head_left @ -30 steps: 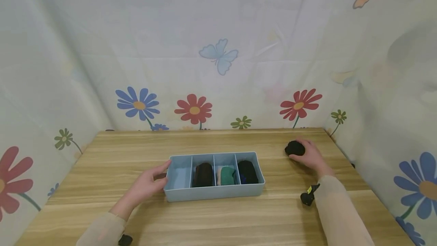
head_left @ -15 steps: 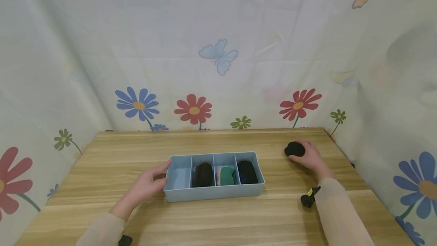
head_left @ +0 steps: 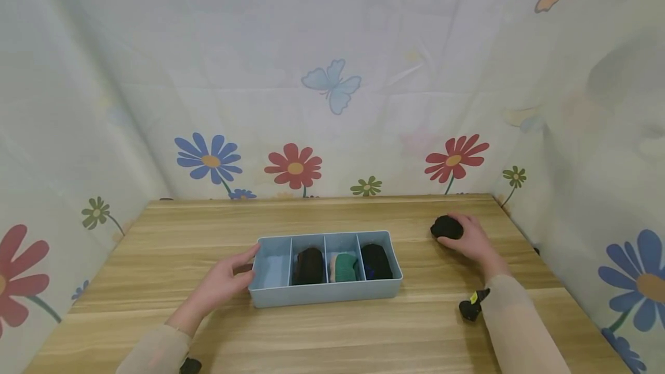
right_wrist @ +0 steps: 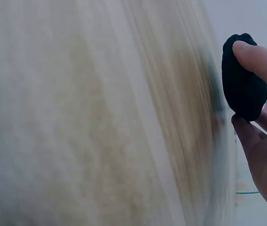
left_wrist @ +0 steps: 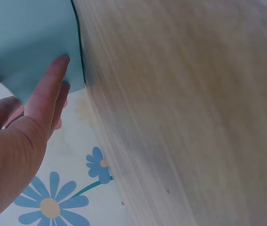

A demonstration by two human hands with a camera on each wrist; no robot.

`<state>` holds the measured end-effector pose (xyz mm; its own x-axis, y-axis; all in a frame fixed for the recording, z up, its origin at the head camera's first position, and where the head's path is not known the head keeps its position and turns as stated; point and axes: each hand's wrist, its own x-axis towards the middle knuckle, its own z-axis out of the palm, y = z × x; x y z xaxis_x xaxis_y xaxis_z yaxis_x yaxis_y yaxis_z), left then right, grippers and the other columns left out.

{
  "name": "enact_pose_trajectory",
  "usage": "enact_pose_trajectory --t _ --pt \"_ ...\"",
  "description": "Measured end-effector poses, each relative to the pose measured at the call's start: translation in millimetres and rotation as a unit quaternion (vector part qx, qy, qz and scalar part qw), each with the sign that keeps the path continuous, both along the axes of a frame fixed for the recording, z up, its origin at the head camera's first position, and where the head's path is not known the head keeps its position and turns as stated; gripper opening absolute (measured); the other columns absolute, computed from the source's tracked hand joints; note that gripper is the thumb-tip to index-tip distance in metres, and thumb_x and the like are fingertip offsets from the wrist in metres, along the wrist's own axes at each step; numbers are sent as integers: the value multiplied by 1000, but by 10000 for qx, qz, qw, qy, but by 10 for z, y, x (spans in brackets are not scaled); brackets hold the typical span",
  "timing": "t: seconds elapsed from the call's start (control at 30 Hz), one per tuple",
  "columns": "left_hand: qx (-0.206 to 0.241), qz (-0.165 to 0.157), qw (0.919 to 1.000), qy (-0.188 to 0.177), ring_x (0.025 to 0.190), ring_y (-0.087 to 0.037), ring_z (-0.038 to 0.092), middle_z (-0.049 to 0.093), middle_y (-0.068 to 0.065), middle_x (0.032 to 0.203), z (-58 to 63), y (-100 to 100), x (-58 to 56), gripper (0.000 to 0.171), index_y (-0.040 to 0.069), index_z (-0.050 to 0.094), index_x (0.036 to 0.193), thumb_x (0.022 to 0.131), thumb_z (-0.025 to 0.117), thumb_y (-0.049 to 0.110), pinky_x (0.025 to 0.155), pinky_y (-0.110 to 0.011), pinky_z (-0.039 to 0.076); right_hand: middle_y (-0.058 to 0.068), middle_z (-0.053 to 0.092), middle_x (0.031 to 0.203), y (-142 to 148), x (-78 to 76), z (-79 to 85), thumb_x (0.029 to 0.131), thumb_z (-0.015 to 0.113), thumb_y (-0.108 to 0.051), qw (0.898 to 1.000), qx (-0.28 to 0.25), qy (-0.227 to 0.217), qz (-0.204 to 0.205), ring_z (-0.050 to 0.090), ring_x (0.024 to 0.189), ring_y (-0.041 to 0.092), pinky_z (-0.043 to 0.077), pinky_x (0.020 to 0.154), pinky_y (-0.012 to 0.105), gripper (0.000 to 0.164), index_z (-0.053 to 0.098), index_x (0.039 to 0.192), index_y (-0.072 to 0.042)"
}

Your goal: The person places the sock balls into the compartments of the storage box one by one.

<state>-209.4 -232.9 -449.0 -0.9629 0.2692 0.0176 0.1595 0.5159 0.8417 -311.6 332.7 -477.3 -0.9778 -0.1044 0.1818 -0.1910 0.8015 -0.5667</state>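
Note:
In the head view a light blue organizer box [head_left: 327, 291] with a row of compartments sits on the wooden table. Its leftmost compartment is bare; the others hold a dark brown rolled sock [head_left: 309, 265], a green and cream one [head_left: 345, 268] and a black one [head_left: 376, 261]. My left hand [head_left: 227, 279] rests its fingers against the box's left end; the left wrist view shows extended fingers [left_wrist: 53, 77] touching that wall. Off to the right of the box, my right hand [head_left: 470, 239] grips a rolled-up black sock [right_wrist: 244, 80] between thumb and fingers.
The wooden table [head_left: 332, 339] reaches back to a white cloth backdrop [head_left: 249, 97] printed with flowers and butterflies. Similar cloth hangs at both sides. A small black device [head_left: 470, 308] is at the right sleeve's cuff, another [head_left: 190, 365] by the left sleeve.
My right hand, with the black sock in it, has shifted very slightly left and nearer. The left hand and the box have stayed where they were.

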Motion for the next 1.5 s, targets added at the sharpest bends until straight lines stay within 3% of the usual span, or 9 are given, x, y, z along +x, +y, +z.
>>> enact_pose_trajectory --t 0.5,0.77,1.0,1.5 --pt "14 9 10000 55 125 -43 52 38 -26 151 32 8 19 59 3 39 151 96 60 11 84 -39 58 33 34 139 -179 89 56 83 80 -31 9999 -68 61 141 39 123 51 34 103 68 75 45 142 1" --pt "-25 7 10000 78 125 -43 52 39 -26 150 28 11 19 59 3 39 151 96 59 11 84 -38 58 32 37 135 -286 127 124 82 81 -22 9984 -342 248 386 42 120 48 41 101 62 73 46 141 3" --pt "-67 60 10000 4 127 -43 50 38 -25 152 31 13 17 59 4 39 151 96 58 11 85 -38 57 28 37 136 -395 168 202 82 82 -21 9968 -509 263 563 44 121 45 41 103 59 74 45 143 0" --pt "-82 25 10000 -18 127 -44 50 38 -25 152 7 -2 3 59 3 38 152 96 57 11 83 -36 58 22 43 131 -631 222 326 77 85 -9 9886 -790 732 1055 50 116 40 45 99 54 74 48 141 -1"
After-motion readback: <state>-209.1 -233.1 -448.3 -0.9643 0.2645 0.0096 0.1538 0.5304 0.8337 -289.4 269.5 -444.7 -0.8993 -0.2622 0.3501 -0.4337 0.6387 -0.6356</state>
